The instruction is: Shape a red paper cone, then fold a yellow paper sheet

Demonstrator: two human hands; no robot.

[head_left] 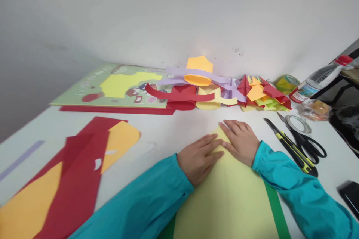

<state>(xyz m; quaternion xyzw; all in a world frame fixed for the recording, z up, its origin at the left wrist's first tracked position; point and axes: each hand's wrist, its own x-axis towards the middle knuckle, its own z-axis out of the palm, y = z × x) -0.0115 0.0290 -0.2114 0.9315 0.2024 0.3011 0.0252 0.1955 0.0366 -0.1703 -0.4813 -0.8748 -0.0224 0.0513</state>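
Observation:
A large pale yellow paper [227, 198] lies in front of me, its far end narrowing to a point. My left hand [200, 158] rests flat on its upper left side, fingers stretched toward the middle. Across from it, my right hand [239, 140] presses on the upper right side near the tip, palm down with fingers extended. The fingertips of both hands nearly meet along the middle, where a faint crease runs. Green paper [276, 209] shows from under the yellow sheet along both sides.
Red paper [81, 168] and orange pieces [120, 140] lie at left. Paper loops [182, 97] and folded paper shapes [258, 93] stand by the wall. At right are a utility knife [291, 147], scissors [304, 142], a tape roll [298, 124] and a bottle [316, 80].

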